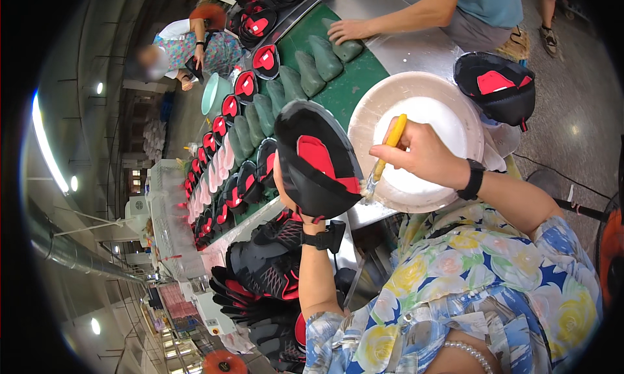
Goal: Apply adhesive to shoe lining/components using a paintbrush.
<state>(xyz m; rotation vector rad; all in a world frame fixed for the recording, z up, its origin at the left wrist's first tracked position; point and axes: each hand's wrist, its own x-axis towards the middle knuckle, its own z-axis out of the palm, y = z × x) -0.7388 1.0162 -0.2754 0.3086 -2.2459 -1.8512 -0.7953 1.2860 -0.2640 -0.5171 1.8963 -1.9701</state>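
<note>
My left hand (pixel 284 182) holds a black shoe upper (pixel 309 190) tilted toward me, with red showing in its middle. Most of that hand's fingers are hidden behind the upper. In my right hand (pixel 422 154) is a brush (pixel 393 138) with a yellow handle, gripped between thumb and fingers. The bristles are at the upper's lower right edge; whether they touch it I cannot tell. Below my right hand stands a pale basin (pixel 372 117) holding white liquid (pixel 426 110).
A green conveyor belt (pixel 354 81) carries rows of grey-green soles (pixel 305 71) and more black-and-red uppers (pixel 265 60). A co-worker's hand (pixel 351 30) touches a sole. Another upper (pixel 497 84) lies right of the basin. Dark uppers (pixel 260 263) pile up beside my left forearm.
</note>
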